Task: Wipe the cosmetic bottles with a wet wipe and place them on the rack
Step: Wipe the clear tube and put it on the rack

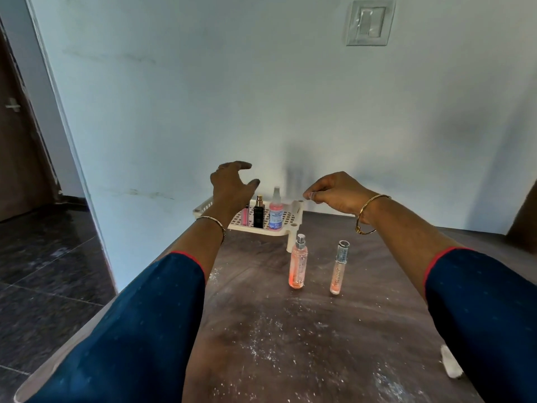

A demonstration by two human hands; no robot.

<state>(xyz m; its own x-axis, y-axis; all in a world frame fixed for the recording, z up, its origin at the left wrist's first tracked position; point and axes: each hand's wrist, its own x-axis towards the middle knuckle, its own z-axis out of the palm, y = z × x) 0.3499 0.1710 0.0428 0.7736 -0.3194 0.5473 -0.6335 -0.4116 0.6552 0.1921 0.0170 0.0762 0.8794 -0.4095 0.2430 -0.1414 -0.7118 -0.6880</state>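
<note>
Bottles (275, 212) on rack (293, 220) stand below spread fingers (252, 183).

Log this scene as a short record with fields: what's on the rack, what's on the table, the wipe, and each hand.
On rack: pink tube, black bottle, blue-labelled spray bottle, all upright
On table: orange spray bottle, clear gloss tube, both upright
Wipe: near right side of table, unheld
Left hand: open, above the rack
Right hand: fingers curled, nothing visible in them
</note>
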